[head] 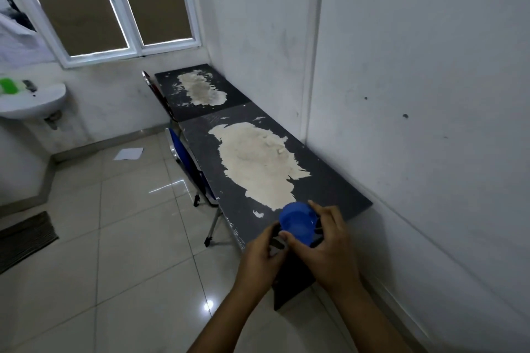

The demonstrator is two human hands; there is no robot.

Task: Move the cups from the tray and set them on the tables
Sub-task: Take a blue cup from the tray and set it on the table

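We hold a round blue plastic cup [298, 222] in our right hand [329, 249], thumb on its near side and fingers curled round its far rim, tilted so its open mouth faces up towards us. It sits above the near end of the dark, worn surface [329, 189], just beside the large pale patch [258, 163] where the top layer has peeled away; we cannot tell whether its base touches the top.

Our left hand [262, 256] is closed on the near-left edge of a dark flat tray [289, 281] that lies under both hands and juts out past the end of the surface, over the glossy pale tiled floor [114, 238].

A second dark surface [183, 112] with its own pale peeled patch stands end to end beyond the first, along the white wall [415, 94]. A folded blue chair [186, 157] leans against the nearer one. A white washbasin [31, 100] hangs at far left under a white-framed window [126, 8].
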